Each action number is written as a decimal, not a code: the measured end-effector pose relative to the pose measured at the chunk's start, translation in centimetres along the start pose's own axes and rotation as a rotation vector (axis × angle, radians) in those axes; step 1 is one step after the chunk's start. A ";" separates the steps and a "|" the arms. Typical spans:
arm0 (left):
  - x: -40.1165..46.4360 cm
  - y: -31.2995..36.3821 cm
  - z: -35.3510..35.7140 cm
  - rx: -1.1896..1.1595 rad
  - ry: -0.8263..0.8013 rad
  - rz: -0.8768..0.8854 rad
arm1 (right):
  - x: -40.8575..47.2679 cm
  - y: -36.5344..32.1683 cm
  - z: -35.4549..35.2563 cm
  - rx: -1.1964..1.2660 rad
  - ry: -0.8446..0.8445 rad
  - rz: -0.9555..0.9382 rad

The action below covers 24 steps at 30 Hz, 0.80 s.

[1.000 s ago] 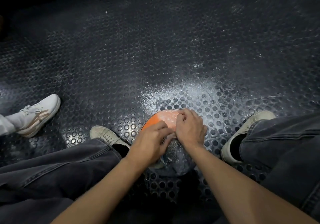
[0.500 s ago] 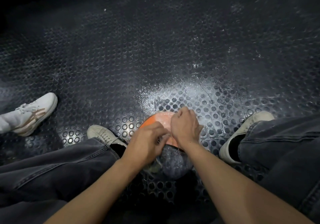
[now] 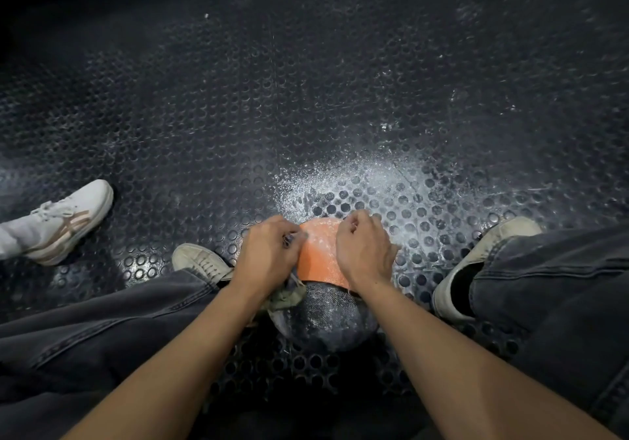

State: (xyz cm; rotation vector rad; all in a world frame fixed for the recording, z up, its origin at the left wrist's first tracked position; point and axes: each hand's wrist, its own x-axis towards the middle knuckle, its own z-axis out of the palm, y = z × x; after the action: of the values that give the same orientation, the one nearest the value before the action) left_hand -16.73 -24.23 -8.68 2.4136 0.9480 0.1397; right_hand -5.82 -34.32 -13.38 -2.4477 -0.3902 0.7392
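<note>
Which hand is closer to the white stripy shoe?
Left. The left hand, gripping a cloth, is on the ball nearer the white stripy shoe; the right hand rests on the ball farther away.

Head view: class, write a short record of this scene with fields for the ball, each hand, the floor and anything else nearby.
Ball: orange and dark, dusted white, on the floor
Left hand: grips a grey-green cloth against the ball
Right hand: fingers curled, rests on the orange part; any hold is hidden
Floor: dark studded rubber, white powder patch beyond the ball
Nearby: another person's white shoe, far left
</note>
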 end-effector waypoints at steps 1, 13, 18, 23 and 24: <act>-0.6 0.6 0.1 -0.022 -0.041 0.083 | 0.0 0.1 0.0 -0.005 0.009 0.011; -1.7 1.6 -0.1 -0.008 -0.139 0.180 | 0.0 0.5 -0.9 0.049 -0.031 0.028; 1.5 -0.5 -1.8 0.049 -0.141 -0.062 | -0.3 -0.1 -0.6 0.021 -0.029 0.016; 1.4 -0.8 -4.6 0.000 -0.349 -0.127 | 0.2 0.4 -1.0 0.061 -0.033 0.048; 1.2 -0.7 -4.8 0.090 -0.360 -0.102 | 0.2 0.3 -1.1 0.068 -0.036 0.052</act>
State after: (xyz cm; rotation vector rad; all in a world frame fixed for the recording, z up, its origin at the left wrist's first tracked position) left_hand -17.58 -20.87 -5.09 2.3545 0.9194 -0.3697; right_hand -4.98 -34.95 -12.90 -2.3913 -0.3104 0.8058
